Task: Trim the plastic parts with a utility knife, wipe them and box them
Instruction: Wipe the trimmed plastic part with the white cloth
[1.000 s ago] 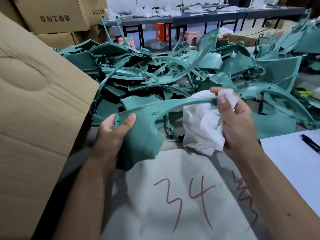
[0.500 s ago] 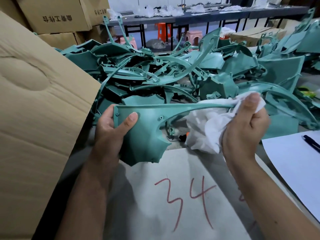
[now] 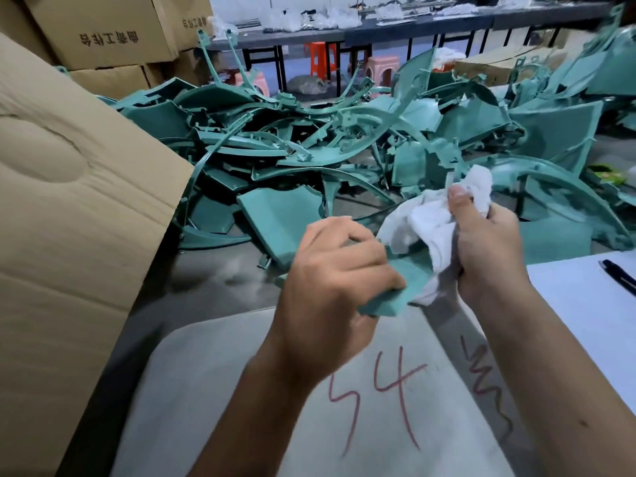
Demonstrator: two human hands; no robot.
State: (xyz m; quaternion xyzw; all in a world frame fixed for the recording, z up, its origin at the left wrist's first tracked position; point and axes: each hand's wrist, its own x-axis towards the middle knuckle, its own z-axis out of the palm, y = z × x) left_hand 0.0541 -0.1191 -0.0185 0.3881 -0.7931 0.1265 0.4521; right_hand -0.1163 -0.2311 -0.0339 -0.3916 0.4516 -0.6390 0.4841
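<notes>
My left hand (image 3: pixel 330 280) grips a teal plastic part (image 3: pixel 395 287) from above, knuckles up, fingers curled over its broad end. Most of the part is hidden behind both hands. My right hand (image 3: pixel 488 249) holds a crumpled white cloth (image 3: pixel 433 222) bunched against the part, thumb pressing on top of the cloth. Both hands are close together over the grey mat (image 3: pixel 241 390) marked with red numbers. No utility knife is visible.
A large heap of teal plastic parts (image 3: pixel 309 156) covers the table behind my hands. An open cardboard box flap (image 3: pixel 69 218) rises at the left. A white sheet (image 3: pixel 585 297) with a black pen (image 3: pixel 619 275) lies at the right. Stacked cartons (image 3: pixel 103 32) stand far left.
My left hand has shifted right and turned the part over, so its knuckles now face up. The right hand with the cloth has come closer to the left hand.
</notes>
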